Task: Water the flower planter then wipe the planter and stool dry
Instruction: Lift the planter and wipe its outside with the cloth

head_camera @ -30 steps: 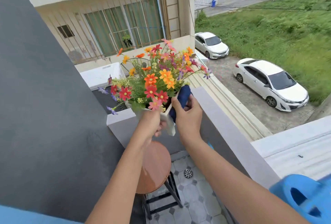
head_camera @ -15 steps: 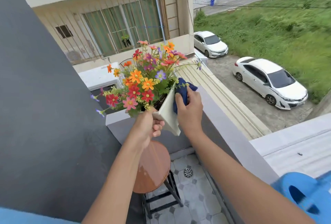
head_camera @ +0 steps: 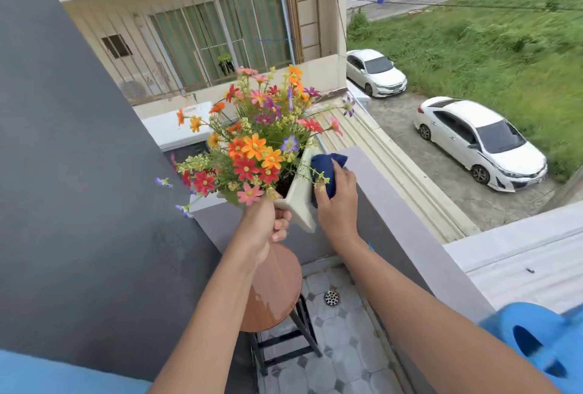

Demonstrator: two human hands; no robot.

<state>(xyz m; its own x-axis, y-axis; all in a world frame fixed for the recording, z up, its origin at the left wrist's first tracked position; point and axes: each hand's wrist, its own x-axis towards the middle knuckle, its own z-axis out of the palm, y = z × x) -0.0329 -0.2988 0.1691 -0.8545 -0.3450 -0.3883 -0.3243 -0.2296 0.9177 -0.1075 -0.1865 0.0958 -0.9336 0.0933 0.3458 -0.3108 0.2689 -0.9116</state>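
A white planter full of orange, red, pink and purple flowers is held up in the air, tilted to the left. My left hand grips its near end from below. My right hand presses a dark blue cloth against the planter's right side. Directly beneath stands a round brown wooden stool on black legs, its seat shiny in places.
A grey parapet wall runs along the right, a dark grey wall along the left. A blue watering can sits at the lower right. Tiled floor with a drain lies below. Two white cars are parked far down.
The planter has tipped further left and turned, its flowers swinging leftward. My right hand has slid the blue cloth from the near corner along the planter's right side.
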